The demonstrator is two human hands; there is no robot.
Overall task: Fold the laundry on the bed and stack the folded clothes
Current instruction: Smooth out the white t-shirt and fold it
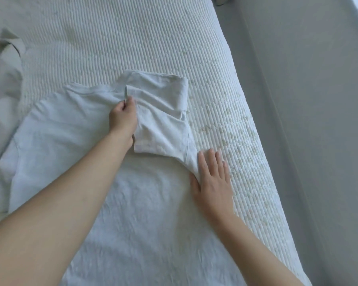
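Observation:
A pale grey T-shirt (pixel 145 203) lies spread flat on the bed, reaching from the middle of the view down to the bottom edge. Its right sleeve (pixel 161 112) is folded inward over the body. My left hand (pixel 123 118) pinches the fabric near the collar and shoulder, lifting a small ridge of cloth. My right hand (pixel 213 180) lies flat with straight fingers on the shirt's right edge, just below the sleeve, pressing it against the bed.
The bed (pixel 112 38) has a white ribbed quilted cover. More rumpled pale laundry (pixel 2 79) lies at the left edge. The bed's right edge runs diagonally, with a grey floor (pixel 308 100) beyond it.

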